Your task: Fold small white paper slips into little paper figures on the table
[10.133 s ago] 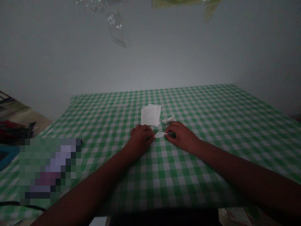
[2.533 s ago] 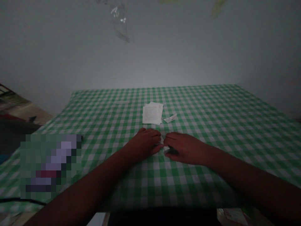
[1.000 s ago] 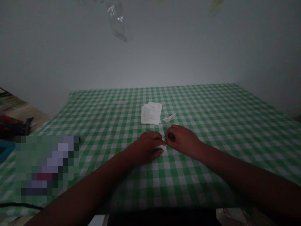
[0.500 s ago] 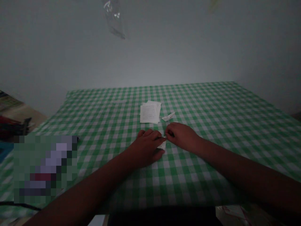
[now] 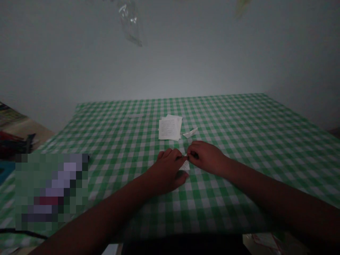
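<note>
White paper scrap (image 5: 185, 165), small and roughly triangular, sits right between the two hands, lying on a green-and-white gingham tablecloth (image 5: 239, 198) toward the near side of the table. The person's right hand (image 5: 205, 157) is pinched narrow, fingertips (image 5: 191, 153) closed at the scrap's upper tip, and there's a small dark bit tucked in those fingers that I can't make out in this light. The left hand (image 5: 166, 170) lies low and palm-down, fingers reaching to the scrap's left edge, with the thumb side just below it. Whether it's actually gripping or only pressing, I can't tell from here.

Handling-wise, I'd expect this to be about as light and soft as it gets: thin paper, almost no weight, creases the moment you look at it, and likely to skate on the cloth if nudged. Best grip looks like a fingertip pinch right at a corner or along an edge, with the other hand pinning it flat, not a grab across the middle.

Further up the cloth, just past the hands, there's a small stack of printed white paper slips (image 5: 170, 128), and just to its right a narrow folded white paper piece (image 5: 190, 132). Left of the hands, a pixelated blurred patch (image 5: 50, 189) hides whatever lies there.
</note>
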### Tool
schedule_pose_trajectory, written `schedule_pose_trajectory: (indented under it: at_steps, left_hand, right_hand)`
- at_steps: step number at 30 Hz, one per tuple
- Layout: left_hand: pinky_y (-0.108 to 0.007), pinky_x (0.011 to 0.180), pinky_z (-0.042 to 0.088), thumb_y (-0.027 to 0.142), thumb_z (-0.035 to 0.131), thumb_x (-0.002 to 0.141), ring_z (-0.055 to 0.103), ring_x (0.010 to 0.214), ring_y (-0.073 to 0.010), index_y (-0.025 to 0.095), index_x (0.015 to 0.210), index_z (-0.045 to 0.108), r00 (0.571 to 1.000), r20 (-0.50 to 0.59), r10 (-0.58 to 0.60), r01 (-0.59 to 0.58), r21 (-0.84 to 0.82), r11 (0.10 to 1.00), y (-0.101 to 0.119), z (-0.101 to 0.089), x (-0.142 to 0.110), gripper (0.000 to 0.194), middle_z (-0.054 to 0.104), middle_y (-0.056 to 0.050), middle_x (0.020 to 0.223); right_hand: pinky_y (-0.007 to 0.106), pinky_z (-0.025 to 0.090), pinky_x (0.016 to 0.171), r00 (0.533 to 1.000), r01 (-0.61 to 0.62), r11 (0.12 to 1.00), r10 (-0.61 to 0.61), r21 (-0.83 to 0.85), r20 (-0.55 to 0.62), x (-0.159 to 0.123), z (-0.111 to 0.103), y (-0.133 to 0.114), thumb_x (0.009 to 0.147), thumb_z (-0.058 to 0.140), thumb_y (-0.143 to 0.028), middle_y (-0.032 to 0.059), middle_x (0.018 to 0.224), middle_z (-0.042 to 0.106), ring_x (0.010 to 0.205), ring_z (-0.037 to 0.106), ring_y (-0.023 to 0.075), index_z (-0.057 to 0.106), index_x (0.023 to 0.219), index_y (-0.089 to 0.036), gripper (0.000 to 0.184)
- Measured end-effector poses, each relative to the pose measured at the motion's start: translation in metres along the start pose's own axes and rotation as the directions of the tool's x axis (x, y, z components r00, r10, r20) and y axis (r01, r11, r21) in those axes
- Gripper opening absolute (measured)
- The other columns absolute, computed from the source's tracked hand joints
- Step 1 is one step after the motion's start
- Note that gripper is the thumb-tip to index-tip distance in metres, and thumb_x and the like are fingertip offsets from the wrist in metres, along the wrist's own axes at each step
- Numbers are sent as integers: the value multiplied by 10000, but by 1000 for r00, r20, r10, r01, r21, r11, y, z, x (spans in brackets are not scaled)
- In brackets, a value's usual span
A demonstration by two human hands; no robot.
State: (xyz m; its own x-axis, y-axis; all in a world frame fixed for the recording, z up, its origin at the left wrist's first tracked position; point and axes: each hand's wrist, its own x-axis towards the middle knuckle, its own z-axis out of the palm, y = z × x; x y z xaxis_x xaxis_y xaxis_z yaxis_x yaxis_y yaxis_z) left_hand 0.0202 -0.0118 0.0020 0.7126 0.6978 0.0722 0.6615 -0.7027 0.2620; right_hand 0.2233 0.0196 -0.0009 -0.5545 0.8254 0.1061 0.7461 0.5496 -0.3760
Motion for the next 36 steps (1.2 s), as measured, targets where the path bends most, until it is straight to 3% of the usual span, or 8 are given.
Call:
schedule_pose_trajectory:
  at_steps: [8,15,30,36]
  left_hand:
    - [-446,973,390,288,598,868,485,1080,-265,190,1220,564,999,31,20,-18,-73,997,-4,-5,-1,368,538,-99,1159]
    - [-464,969,383,285,577,882,460,1135,-289,181,1276,526,1000,8,2,-2,73,997,4,-5,-5,411,511,-119,1245]
    - [-544,976,311,314,500,915,393,1273,-309,163,1340,468,1000,5,1,-2,190,982,9,-4,-10,453,463,-117,1439]
    - [-546,961,316,317,494,915,406,1269,-305,162,1340,469,999,30,-13,7,173,985,11,-8,-8,454,507,-116,1407]
  right_hand:
    - [285,395,689,1000,10,993,-13,-121,-18,1,2,-6,923,488,-239,54,851,608,833,563,181,616,841,-171,166]
    - [276,386,654,999,40,981,-45,-189,-20,1,3,-8,913,511,-229,47,895,616,850,566,181,615,882,-178,120]
    - [269,333,599,994,112,974,-109,-197,25,1,1,-2,932,512,-262,32,895,584,807,553,167,615,905,-187,130]
    - [259,343,624,992,127,985,-125,-115,24,1,0,2,910,536,-239,30,895,575,803,550,156,635,904,-184,114]
